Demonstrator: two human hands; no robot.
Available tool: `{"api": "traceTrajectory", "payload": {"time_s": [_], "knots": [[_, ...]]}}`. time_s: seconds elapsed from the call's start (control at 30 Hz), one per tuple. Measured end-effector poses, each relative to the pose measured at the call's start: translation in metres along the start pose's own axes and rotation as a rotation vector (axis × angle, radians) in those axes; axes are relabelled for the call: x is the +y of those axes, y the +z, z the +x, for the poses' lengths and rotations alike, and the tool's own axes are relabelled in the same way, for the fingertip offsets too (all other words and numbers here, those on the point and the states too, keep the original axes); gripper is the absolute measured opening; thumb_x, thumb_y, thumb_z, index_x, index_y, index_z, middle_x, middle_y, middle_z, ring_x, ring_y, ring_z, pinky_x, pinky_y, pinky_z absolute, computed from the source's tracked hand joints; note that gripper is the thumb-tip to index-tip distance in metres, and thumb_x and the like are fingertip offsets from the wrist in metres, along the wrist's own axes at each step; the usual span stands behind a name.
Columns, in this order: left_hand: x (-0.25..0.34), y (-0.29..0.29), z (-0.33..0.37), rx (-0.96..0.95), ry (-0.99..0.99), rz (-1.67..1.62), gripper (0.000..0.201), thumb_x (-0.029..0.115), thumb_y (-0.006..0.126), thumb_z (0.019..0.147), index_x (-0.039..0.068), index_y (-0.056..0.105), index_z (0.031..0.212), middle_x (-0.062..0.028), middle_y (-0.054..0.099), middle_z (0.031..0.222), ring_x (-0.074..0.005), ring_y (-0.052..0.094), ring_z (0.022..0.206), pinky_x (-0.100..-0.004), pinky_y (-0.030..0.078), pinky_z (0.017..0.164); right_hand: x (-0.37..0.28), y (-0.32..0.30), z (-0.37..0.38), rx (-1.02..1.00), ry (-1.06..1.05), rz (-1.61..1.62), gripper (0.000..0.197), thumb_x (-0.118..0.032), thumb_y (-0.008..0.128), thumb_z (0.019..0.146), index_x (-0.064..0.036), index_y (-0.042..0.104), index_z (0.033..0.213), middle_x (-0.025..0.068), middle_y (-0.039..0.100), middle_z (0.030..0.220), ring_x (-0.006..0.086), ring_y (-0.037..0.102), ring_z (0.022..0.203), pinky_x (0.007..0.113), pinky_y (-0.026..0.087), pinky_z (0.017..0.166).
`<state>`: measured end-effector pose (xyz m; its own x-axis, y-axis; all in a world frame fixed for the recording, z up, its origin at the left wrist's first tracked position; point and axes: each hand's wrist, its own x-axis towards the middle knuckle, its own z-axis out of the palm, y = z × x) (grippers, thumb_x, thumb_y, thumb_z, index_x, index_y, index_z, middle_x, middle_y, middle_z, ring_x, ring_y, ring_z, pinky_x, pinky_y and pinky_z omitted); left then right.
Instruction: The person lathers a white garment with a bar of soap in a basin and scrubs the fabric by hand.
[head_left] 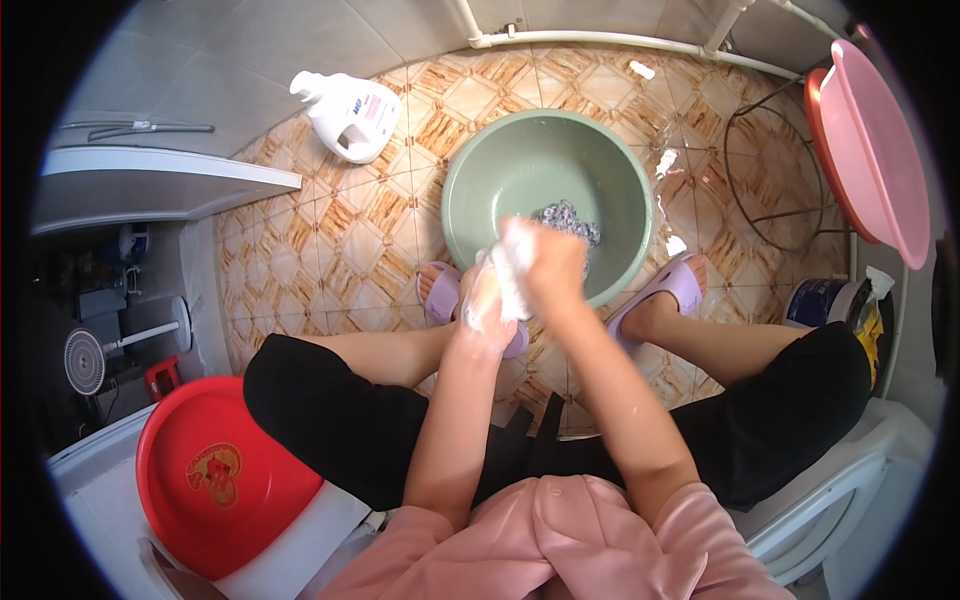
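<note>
A white sudsy cloth is bunched between my two hands, over the near rim of a green basin. My left hand, covered in foam, is closed around its lower left side. From the right, my right hand grips the cloth with curled fingers and is slightly blurred. Foam and fingers hide much of the cloth's shape. Behind my right hand, a wet, dark-and-white patterned cloth lies on the basin floor, partly covered from sight.
On the tiles, left of the basin, stands a white detergent bottle. Purple slippers are on my feet beside the basin. A red basin sits lower left. Pink basins lean at the right wall near a metal ring stand.
</note>
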<state>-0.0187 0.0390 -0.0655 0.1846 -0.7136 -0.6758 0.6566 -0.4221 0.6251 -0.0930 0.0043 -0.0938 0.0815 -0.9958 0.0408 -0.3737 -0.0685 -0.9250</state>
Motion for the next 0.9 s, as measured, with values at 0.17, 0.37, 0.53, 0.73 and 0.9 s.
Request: {"api": "traceTrajectory", "payload": {"time_s": [0.17,0.37,0.53,0.73,0.9], "knots": [[-0.005,-0.036,0.015,-0.394,0.002,-0.478,0.016,0.018,0.041,0.093,0.008,0.051,0.087,0.0012,0.042,0.068,-0.011,0.043,0.058,-0.0257,0.041,0.057,-0.036,0.02,-0.03,0.014,-0.524,-0.087,0.012,-0.019,0.059,0.072,-0.0115,0.057,0.063,0.0101,0.056,0.056,0.0258,0.058,0.051,0.037,0.045,0.049],[-0.006,0.003,0.014,0.005,-0.004,-0.114,0.018,0.022,0.048,0.093,0.006,0.055,0.09,-0.0007,0.057,0.077,-0.0139,0.058,0.071,-0.0273,0.049,0.066,-0.006,-0.01,-0.002,0.065,-0.067,-0.179,0.021,-0.024,0.056,0.08,-0.0111,0.06,0.064,0.0105,0.059,0.058,0.0239,0.058,0.05,0.034,0.042,0.041],[-0.008,-0.025,0.029,-0.764,0.161,-0.48,0.031,0.024,0.049,0.093,0.0,0.053,0.112,-0.005,0.057,0.091,-0.0136,0.057,0.077,-0.0243,0.047,0.066,-0.031,0.006,-0.012,-0.066,-0.538,-0.156,0.018,-0.023,0.057,0.08,-0.013,0.062,0.066,0.0088,0.057,0.055,0.0258,0.059,0.051,0.037,0.044,0.044],[-0.01,-0.035,0.025,-0.526,0.076,-0.421,0.027,0.021,0.047,0.091,0.001,0.052,0.109,-0.0049,0.057,0.087,-0.0158,0.057,0.08,-0.0287,0.049,0.069,-0.037,0.01,-0.014,0.068,-0.379,-0.215,0.014,-0.024,0.065,0.075,-0.0099,0.066,0.072,0.0126,0.058,0.058,0.0273,0.058,0.051,0.037,0.045,0.048],[-0.013,-0.002,0.022,-0.028,-0.031,-0.089,0.023,0.017,0.051,0.09,0.0,0.053,0.105,-0.0063,0.057,0.091,-0.0157,0.059,0.083,-0.0279,0.051,0.071,0.003,-0.007,0.006,-0.007,-0.159,-0.136,0.017,-0.024,0.063,0.076,-0.0069,0.065,0.074,0.0129,0.059,0.06,0.027,0.059,0.052,0.035,0.046,0.049]]}}
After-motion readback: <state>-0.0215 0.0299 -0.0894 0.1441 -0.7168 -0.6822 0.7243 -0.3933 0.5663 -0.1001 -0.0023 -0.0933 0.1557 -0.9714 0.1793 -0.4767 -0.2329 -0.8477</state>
